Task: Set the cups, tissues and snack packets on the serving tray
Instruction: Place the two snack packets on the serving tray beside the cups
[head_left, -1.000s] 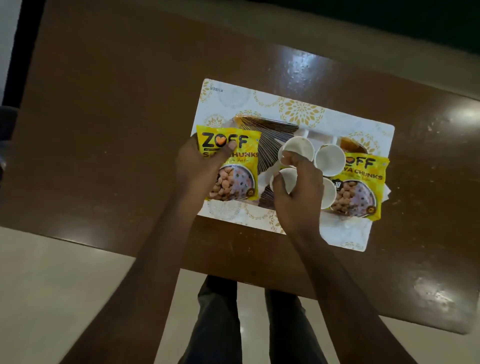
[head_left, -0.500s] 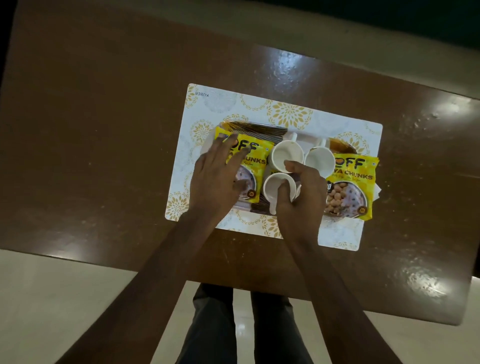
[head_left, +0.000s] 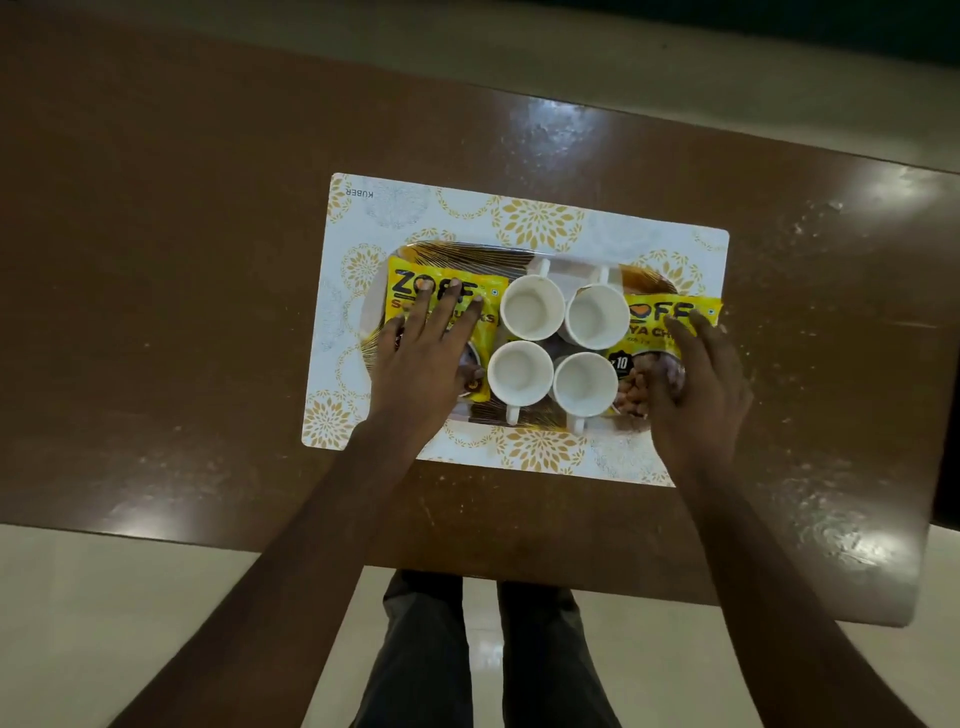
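Observation:
A dark patterned serving tray (head_left: 467, 253) lies on a white placemat. Several white cups stand upright in its middle, the far-left one (head_left: 532, 308) beside the far-right one (head_left: 596, 316); two more sit nearer me. A yellow snack packet (head_left: 405, 280) lies on the tray's left end, and my left hand (head_left: 427, 358) rests flat on it with fingers spread. A second yellow packet (head_left: 655, 317) lies on the right end; my right hand (head_left: 698, 384) lies flat over its right side. I cannot see any tissues.
The white placemat (head_left: 540, 218) with gold flower prints lies on a glossy brown table (head_left: 208, 260). The table's near edge runs just above my legs (head_left: 488, 649), and pale floor shows beyond the table on the near and far sides.
My right hand let go of the near cups and moved right onto the right packet. The left packet now lies flat on the tray's left end under my left hand.

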